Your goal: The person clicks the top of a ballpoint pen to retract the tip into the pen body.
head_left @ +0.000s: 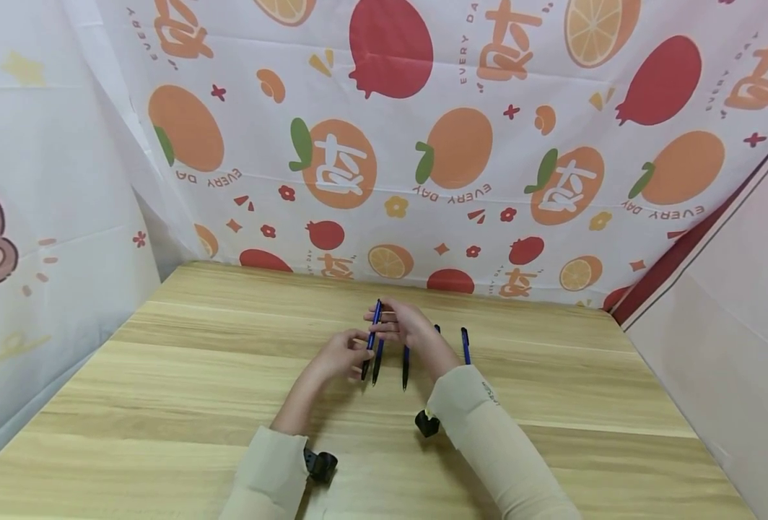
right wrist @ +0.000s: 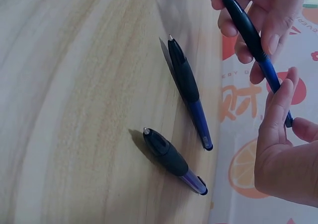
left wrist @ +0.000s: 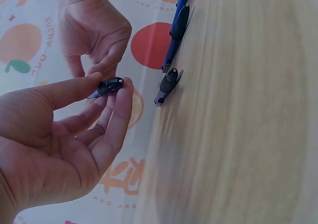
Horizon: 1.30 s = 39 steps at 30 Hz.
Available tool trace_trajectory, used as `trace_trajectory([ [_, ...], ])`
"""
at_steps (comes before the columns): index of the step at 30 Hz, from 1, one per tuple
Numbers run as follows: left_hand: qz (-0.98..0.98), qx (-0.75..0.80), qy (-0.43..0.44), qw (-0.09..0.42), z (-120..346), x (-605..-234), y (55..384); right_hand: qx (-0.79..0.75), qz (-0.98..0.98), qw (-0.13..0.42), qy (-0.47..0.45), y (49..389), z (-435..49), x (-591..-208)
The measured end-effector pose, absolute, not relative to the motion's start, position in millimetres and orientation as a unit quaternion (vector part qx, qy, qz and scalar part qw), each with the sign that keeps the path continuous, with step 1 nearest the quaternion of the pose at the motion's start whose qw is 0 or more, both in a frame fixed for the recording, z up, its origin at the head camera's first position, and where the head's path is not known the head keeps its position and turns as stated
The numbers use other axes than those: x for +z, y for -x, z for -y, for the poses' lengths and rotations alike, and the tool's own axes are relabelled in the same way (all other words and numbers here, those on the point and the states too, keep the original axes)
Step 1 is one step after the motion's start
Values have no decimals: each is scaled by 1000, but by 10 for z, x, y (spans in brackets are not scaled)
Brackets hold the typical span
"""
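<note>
A blue pen with a black grip (right wrist: 247, 31) is held above the table between both hands. My left hand (head_left: 345, 355) pinches it by the grip between thumb and fingertips, its tip pointing toward me. At the far, clicker end, my right hand (head_left: 408, 325) holds the pen between thumb and fingers. Just beneath lies a similar pen (head_left: 377, 361) on the table. To its right is another pen (head_left: 406, 370), partly under the right hand. Beyond the right wrist, one pen (head_left: 437, 328) shows only its end; a further pen (head_left: 465, 347) is partly covered by the forearm.
The wooden table (head_left: 182, 404) reaches back to a fruit-printed curtain (head_left: 384, 180). Pale cloth (head_left: 53, 217) hangs on the left side. Black wrist cameras (head_left: 322, 466) sit under both beige sleeves (head_left: 494, 440).
</note>
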<state>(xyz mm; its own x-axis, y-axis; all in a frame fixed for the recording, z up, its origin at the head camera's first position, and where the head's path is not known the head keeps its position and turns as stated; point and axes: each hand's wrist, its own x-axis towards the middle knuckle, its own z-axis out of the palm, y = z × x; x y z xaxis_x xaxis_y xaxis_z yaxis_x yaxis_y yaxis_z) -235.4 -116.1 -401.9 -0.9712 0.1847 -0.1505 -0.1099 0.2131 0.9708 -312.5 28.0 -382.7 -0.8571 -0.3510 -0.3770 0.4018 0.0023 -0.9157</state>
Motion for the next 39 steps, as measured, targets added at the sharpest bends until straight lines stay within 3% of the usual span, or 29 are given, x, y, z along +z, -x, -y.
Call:
trace_trajectory([
  [27, -748, 646, -48, 146, 1221, -3958, 2310, -717, -640, 274, -15, 3127, -266, -3808],
  [39, -761, 632, -47, 141, 1256, -3923, 2305, -715, -650, 254, -37, 3088, -224, -3769],
])
